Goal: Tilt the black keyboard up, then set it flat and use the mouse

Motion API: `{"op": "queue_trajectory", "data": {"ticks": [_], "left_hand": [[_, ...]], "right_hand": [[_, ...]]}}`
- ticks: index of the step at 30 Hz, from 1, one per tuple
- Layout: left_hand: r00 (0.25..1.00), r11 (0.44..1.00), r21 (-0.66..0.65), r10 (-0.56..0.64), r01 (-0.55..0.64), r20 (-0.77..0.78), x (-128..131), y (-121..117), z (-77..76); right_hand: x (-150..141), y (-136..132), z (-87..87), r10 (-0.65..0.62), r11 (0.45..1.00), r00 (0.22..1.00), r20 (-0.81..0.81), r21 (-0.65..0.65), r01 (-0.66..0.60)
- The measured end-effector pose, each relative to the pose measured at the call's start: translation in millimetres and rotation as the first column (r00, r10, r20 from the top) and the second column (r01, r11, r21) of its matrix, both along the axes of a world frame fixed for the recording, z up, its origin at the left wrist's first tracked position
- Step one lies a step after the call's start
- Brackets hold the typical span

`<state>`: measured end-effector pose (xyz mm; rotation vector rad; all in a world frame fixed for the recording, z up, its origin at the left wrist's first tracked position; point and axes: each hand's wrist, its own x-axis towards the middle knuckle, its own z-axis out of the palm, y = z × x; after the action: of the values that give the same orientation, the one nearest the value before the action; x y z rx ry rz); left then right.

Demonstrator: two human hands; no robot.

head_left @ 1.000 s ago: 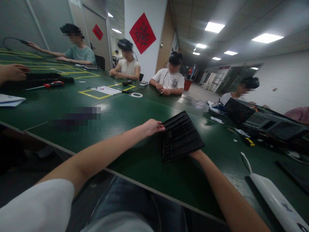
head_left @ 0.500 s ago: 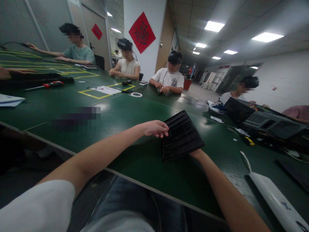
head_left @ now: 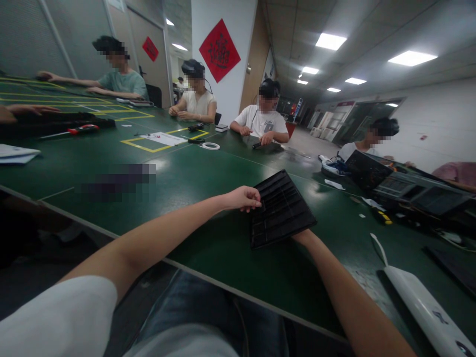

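Note:
A black compartment tray (head_left: 284, 210), tilted with its divided side towards me, is held over the green table. My right hand (head_left: 303, 237) supports it from behind at the lower right; its fingers are hidden by the tray. At the tray's left edge is my left hand (head_left: 247, 199), its thumb and fingers closed in a pinch. Whatever may be between those fingertips is too small to make out. Dark shadow hides what the compartments contain.
A white power strip (head_left: 427, 302) lies at the lower right. Behind it are a yellow-and-black tool (head_left: 383, 216) and an opened metal computer case (head_left: 420, 191). White tape (head_left: 210, 146) and a red-handled screwdriver (head_left: 84, 129) lie farther off. Several people sit around the table (head_left: 208, 233).
My left hand has shifted slightly, with its fingers curled a little more at the tray's edge. The tray is almost still. Across the table, a person's hands have moved apart.

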<state>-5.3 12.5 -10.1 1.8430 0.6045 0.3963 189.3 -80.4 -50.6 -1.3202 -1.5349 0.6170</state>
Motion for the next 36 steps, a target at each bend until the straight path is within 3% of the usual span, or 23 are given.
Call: {"op": "queue_trajectory", "data": {"ticks": [3, 5, 9, 13, 18, 21, 25, 28, 30, 32, 34, 36], "left_hand": [[0.998, 0.962, 0.267, -0.055, 0.062, -0.034, -3, -2, 7.4], [0.994, 0.888, 0.448, -0.08, 0.105, -0.076, -4, -5, 11.1], [0.985, 0.729, 0.681, 0.062, 0.067, -0.164, 0, -15, 11.7], [0.949, 0.672, 0.74, 0.207, 0.04, -0.239, 4, -22, 9.2], [0.954, 0.643, 0.761, 0.164, 0.09, -0.251, 4, -21, 7.6], [0.947, 0.631, 0.772, 0.199, 0.073, -0.252, 5, -20, 5.4], [0.953, 0.553, 0.829, 0.194, 0.091, -0.234, 5, -22, 2.9], [0.948, 0.526, 0.843, 0.198, 0.112, -0.25, 5, -25, 3.5], [0.941, 0.532, 0.84, 0.217, 0.11, -0.261, 5, -25, 5.4], [0.944, 0.572, 0.818, 0.227, 0.07, -0.24, 6, -24, 8.3], [0.956, 0.684, 0.728, 0.245, -0.053, -0.16, 6, -21, 11.9], [0.961, 0.868, 0.443, 0.273, -0.225, -0.047, 7, -17, 15.6]], "right_hand": [[0, 4, -0.1, 0.007, 1.0, 1.0, -0.012, 0.004, -0.007], [-1, 7, -1.8, 0.012, 1.0, 1.0, -0.023, 0.007, -0.011], [1, 4, -5.3, 0.025, 0.999, 0.998, -0.056, 0.023, -0.024], [3, 0, -5.1, 0.056, 0.997, 0.996, -0.066, 0.048, -0.053], [3, 2, -6.0, 0.066, 0.997, 0.996, -0.064, 0.048, -0.063], [6, 3, -5.4, 0.053, 0.998, 0.997, -0.057, 0.036, -0.051], [10, -3, 0.0, 0.048, 0.999, 0.999, 0.023, 0.018, -0.049], [9, -6, 4.4, 0.049, 0.999, 0.998, 0.039, 0.017, -0.049], [7, -8, 6.1, 0.049, 0.999, 0.999, 0.015, 0.012, -0.05], [7, -8, 6.2, 0.051, 0.999, 0.999, -0.003, 0.008, -0.051], [7, -7, 4.8, 0.065, 0.998, 0.998, -0.001, 0.006, -0.065], [8, -5, 2.7, 0.085, 0.996, 0.996, 0.014, 0.007, -0.086]]}}
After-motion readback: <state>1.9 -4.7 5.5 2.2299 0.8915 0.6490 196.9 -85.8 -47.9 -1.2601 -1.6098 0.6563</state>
